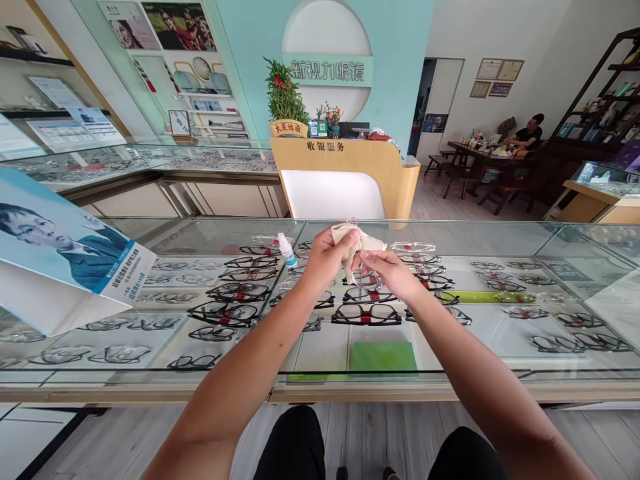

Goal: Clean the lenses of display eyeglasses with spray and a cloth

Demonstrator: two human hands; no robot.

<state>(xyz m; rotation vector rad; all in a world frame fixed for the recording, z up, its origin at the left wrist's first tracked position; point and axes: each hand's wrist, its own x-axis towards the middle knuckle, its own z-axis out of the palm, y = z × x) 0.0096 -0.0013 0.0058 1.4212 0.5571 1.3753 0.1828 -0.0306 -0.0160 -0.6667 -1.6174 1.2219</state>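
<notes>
Over the glass counter, my left hand [327,255] is closed on a beige cleaning cloth [374,244], which is bunched around part of a pair of clear-framed eyeglasses [369,280]. My right hand [393,270] pinches the eyeglasses at the cloth's lower right edge. Folds of cloth and my fingers hide much of the frame. A small white spray bottle [287,251] with a blue label stands upright on the counter, left of my left hand.
Rows of eyeglasses [367,313] lie inside the glass display counter [320,377]. A large cardboard sign [75,240] stands on the left. Beyond are a wooden cashier desk [345,157] and a seated person [529,135] at a dark table.
</notes>
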